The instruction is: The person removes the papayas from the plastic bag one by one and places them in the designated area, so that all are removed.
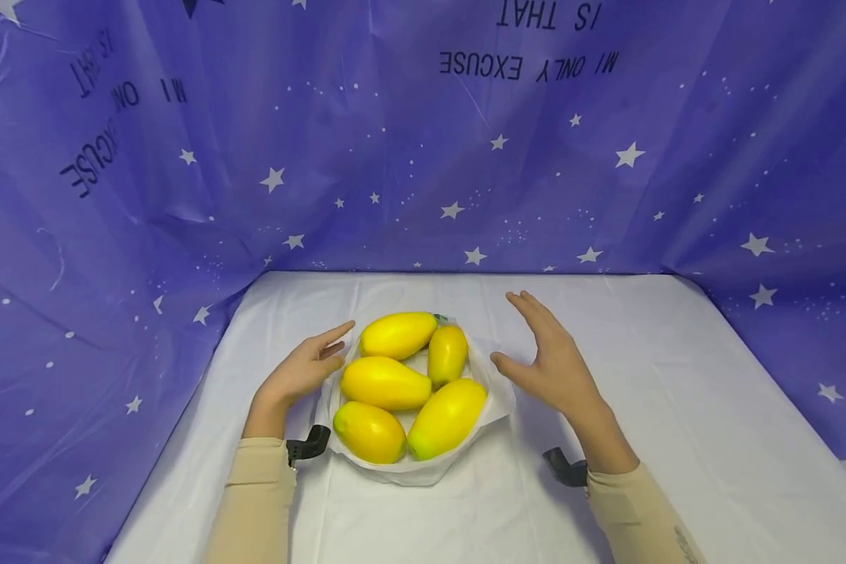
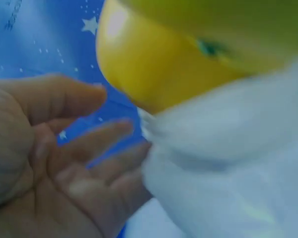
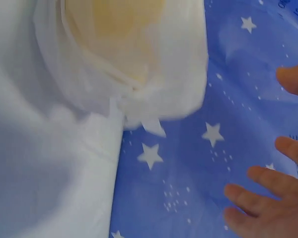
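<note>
Several yellow mangoes (image 1: 386, 383) with greenish ends lie grouped in a white plastic bag (image 1: 423, 472), whose rim is folded down around them. My left hand (image 1: 301, 376) is beside the bag's left side, fingers extended and thumb near the fruit. In the left wrist view the fingertips of that hand (image 2: 74, 168) are right at the edge of the white bag (image 2: 223, 148), beneath a yellow mango (image 2: 149, 59). To the right of the bag, my right hand (image 1: 553, 364) hovers with fingers spread and holds nothing. The right wrist view shows its fingers (image 3: 273, 181) apart from the bag (image 3: 174, 74).
A white cloth (image 1: 698, 407) covers the table. Behind and at both sides hangs a purple-blue sheet (image 1: 423, 157) with white stars and printed letters. Black wrist camera mounts (image 1: 310, 443) sit at both cuffs, close above the tabletop.
</note>
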### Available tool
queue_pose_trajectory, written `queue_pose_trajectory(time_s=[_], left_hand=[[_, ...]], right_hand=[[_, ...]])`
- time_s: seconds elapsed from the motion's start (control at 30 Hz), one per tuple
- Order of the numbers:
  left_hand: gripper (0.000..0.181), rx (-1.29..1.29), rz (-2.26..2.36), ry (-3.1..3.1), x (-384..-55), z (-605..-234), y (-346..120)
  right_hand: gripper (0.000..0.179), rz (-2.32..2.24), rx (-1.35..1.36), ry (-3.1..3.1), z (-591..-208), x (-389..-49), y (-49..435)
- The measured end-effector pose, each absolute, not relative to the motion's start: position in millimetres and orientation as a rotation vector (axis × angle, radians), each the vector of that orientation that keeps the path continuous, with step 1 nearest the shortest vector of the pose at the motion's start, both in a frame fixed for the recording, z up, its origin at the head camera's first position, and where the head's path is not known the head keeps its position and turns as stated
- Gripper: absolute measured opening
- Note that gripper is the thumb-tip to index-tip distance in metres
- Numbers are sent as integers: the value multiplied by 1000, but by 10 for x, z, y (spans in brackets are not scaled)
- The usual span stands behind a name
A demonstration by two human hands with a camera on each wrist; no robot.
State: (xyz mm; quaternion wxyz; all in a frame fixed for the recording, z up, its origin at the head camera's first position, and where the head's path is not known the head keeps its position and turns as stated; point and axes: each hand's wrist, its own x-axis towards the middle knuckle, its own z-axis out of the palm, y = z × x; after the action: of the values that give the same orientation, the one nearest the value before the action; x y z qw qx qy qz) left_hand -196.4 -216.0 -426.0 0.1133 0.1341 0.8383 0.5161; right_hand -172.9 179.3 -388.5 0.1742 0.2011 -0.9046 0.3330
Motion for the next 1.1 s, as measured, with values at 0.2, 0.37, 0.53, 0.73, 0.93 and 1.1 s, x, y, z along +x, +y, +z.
queue_pose_trajectory(time_s=[0.2, 0.37, 0.53, 0.73, 0.93, 1.1], left_hand=[[58, 425, 1608, 2276, -1982, -4474, -2278], [58, 386, 1610, 2250, -1953, -4529, -2308], [57, 397, 1648, 2197, -1964, -4544, -2265], [58, 370, 1627, 2203, -1978, -4538, -2264], [58, 361, 1584, 2243, -2028, -4517, -2289], [56, 373, 1575, 2256, -2073, -4558, -2308]], right_hand=[[73, 1229, 708, -2625, -4022, -1854, 1538], [66, 1349, 758, -2784, -4063, -2020, 1309], [63, 1142, 733, -2913, -4125, -2177, 1203], [59, 1087, 748, -2950, -4272, -2301, 1146], [61, 1121, 695, -2922, -4345, -2341, 1099], [67, 1141, 663, -2929, -4389, -2372, 1070]])
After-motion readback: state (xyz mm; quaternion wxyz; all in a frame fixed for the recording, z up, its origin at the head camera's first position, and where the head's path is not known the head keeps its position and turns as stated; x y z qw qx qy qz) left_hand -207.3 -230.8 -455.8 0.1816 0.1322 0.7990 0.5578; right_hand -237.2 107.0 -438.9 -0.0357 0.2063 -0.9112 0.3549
